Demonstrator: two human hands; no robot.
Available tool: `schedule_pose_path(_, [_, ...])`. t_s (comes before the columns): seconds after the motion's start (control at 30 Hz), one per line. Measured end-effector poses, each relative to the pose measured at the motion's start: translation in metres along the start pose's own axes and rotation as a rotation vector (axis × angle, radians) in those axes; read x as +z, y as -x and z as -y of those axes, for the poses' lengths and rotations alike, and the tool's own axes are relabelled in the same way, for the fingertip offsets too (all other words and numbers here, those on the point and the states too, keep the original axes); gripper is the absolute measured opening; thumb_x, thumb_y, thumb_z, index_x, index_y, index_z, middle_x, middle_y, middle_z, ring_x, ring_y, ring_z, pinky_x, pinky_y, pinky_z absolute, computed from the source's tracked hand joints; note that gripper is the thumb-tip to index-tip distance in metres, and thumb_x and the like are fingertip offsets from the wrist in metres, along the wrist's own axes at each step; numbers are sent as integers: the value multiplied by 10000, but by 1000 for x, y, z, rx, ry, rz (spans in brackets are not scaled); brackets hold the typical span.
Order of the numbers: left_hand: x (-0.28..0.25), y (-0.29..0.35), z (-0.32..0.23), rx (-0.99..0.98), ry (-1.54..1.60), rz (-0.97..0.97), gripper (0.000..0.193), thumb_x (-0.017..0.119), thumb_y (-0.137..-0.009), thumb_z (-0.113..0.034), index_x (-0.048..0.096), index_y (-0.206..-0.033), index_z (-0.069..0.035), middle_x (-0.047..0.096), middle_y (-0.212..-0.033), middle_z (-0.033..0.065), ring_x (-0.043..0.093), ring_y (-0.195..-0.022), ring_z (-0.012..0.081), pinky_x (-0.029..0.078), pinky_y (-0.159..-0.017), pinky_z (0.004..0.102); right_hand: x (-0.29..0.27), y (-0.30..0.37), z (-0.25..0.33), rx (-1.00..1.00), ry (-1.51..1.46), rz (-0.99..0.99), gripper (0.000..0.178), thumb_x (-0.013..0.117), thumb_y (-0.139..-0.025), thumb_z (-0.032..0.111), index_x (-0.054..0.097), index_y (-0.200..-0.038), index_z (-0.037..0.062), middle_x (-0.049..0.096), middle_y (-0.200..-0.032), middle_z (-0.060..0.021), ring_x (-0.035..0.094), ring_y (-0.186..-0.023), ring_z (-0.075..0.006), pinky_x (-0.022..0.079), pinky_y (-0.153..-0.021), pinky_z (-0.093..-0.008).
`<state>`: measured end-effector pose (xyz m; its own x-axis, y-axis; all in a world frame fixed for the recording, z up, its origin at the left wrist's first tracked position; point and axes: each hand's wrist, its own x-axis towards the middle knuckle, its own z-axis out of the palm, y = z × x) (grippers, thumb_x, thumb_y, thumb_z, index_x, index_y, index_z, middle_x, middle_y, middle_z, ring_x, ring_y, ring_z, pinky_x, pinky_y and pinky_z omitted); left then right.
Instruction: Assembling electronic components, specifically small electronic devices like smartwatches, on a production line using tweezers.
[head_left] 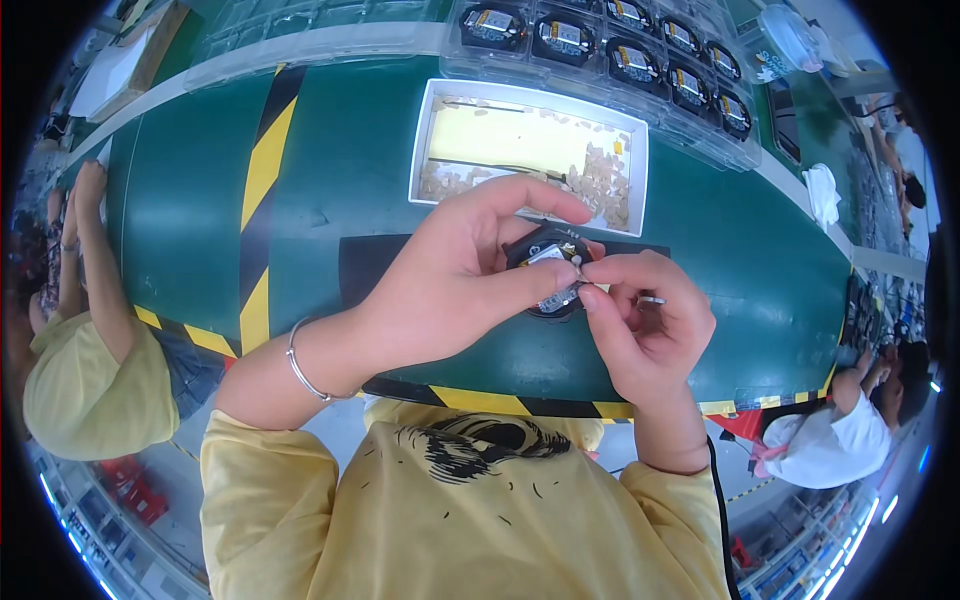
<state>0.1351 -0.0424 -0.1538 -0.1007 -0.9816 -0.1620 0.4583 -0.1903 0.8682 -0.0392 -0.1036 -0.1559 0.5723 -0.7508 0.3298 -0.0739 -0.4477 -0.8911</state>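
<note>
My left hand (470, 270) is closed round a round black device housing (552, 302), with its thumb lying across the front. Inside the housing show a silver rectangular part, a circuit board and some yellow tape. My right hand (650, 320) pinches thumb and forefinger together at the right side of the housing, by the left thumb's tip. Something tiny and pale seems to lie between those fingertips, too small to name. Under the hands lies a dark mat (375, 262).
A white box (413, 160) with many small tan pieces stands just beyond my hands. Clear plastic trays (600, 85) of similar black devices sit at the far right. Yellow-black tape (262, 170) marks the green table (180, 220). Other people sit at left and right.
</note>
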Motion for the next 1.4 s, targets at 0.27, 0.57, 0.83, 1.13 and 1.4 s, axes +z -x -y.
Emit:
schedule_pose_path(0.27, [-2,-1,4,-11,10,-18,266,593,-865,-6,532,-1123,8,635,-1069,115,597,-953,108,487,-808,230,0,0,-3,-34,-42,-26,212,682,-714,-85,660,-901,11,599,-706,-21,390,-491,-27,334,-448,-161])
schedule_pose_path(0.57, [1,0,1,-64,-3,-64,226,633,-842,-16,593,-1063,15,643,-978,57,587,-884,81,483,-737,197,-3,2,1,23,-14,21,163,642,-750,-105,633,-894,-28,626,-806,-56,430,-570,-36,327,-513,-173])
schedule_pose_path(0.83, [-4,-3,0,-142,-31,-53,246,651,-819,-11,633,-1060,28,665,-979,82,614,-894,99,496,-781,227,-7,-2,-3,-20,-43,70,240,545,-701,-148,631,-884,-18,626,-751,-64,561,-589,-73,432,-509,-185])
schedule_pose_path(1.13, [-4,-4,0,-159,-80,-32,211,659,-843,-73,649,-1038,7,653,-851,10,563,-685,19,472,-576,174,-8,-3,-3,40,-66,154,199,541,-736,-131,582,-885,-7,594,-741,-29,516,-572,-46,406,-500,-175])
schedule_pose_path(1.4, [-7,-4,-3,-202,-136,21,214,665,-824,-54,652,-1029,5,659,-882,26,579,-750,38,481,-611,176,-6,-2,-9,2,12,106,123,545,-804,-85,556,-902,-10,565,-771,-20,467,-601,-30,369,-530,-164])
